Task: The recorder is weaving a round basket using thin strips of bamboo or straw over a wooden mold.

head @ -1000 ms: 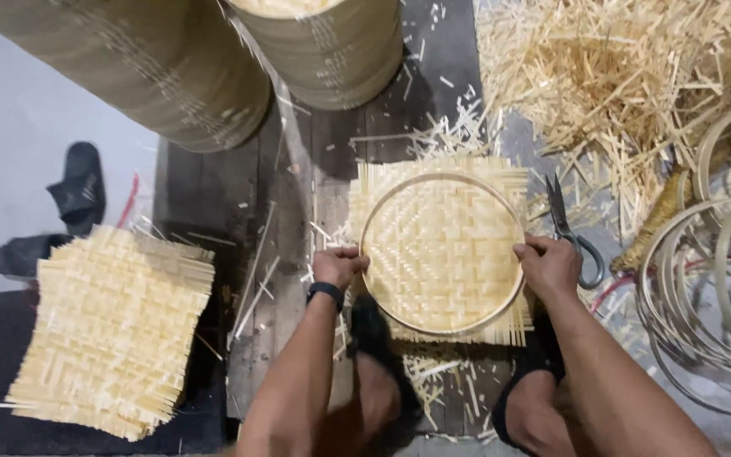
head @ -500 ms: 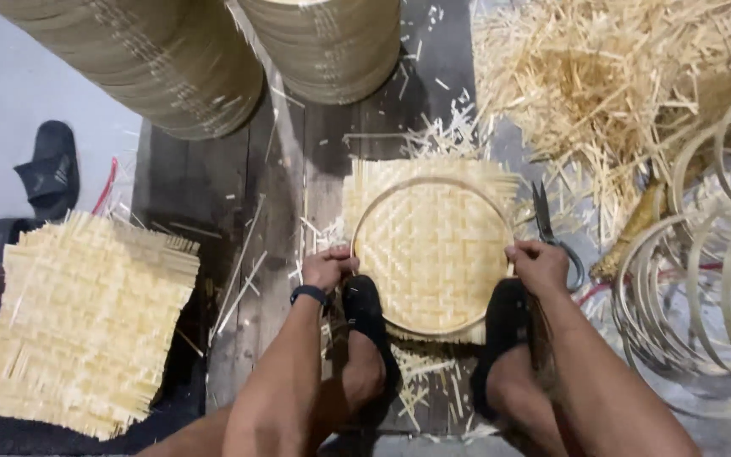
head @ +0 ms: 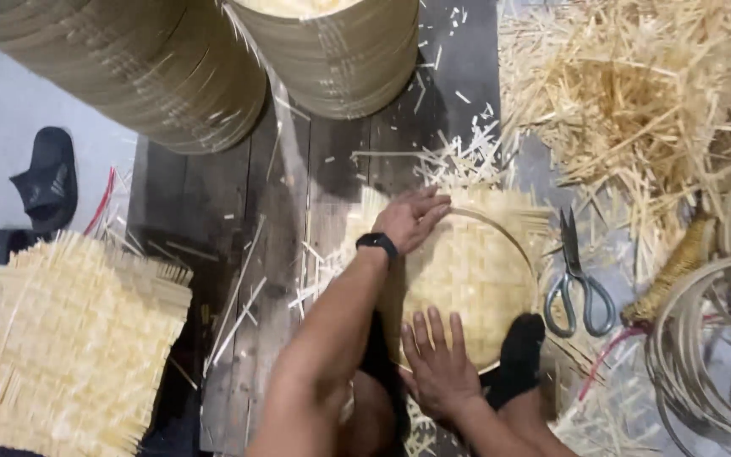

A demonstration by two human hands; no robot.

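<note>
A square woven bamboo mat [head: 475,262] lies on the dark wooden boards with a round bamboo hoop [head: 524,254] pressed on top of it. My left hand [head: 412,218], a black watch on its wrist, lies flat on the mat's far left edge. My right hand [head: 435,355] presses palm down, fingers spread, on the near part of the mat. Two feet in black socks [head: 518,355] rest on the mat's near edge beside my right hand.
Grey-handled scissors [head: 575,283] lie right of the mat. A heap of bamboo shavings [head: 636,93] fills the top right, loose hoops [head: 704,355] the right edge. Stacked round trays [head: 188,68] stand at the top; woven mats [head: 69,338] and a black sandal [head: 44,182] lie left.
Both hands have left the hoop's sides. The left hand now lies flat at the mat's far left, the right hand flat on its near part. The view has shifted closer.
</note>
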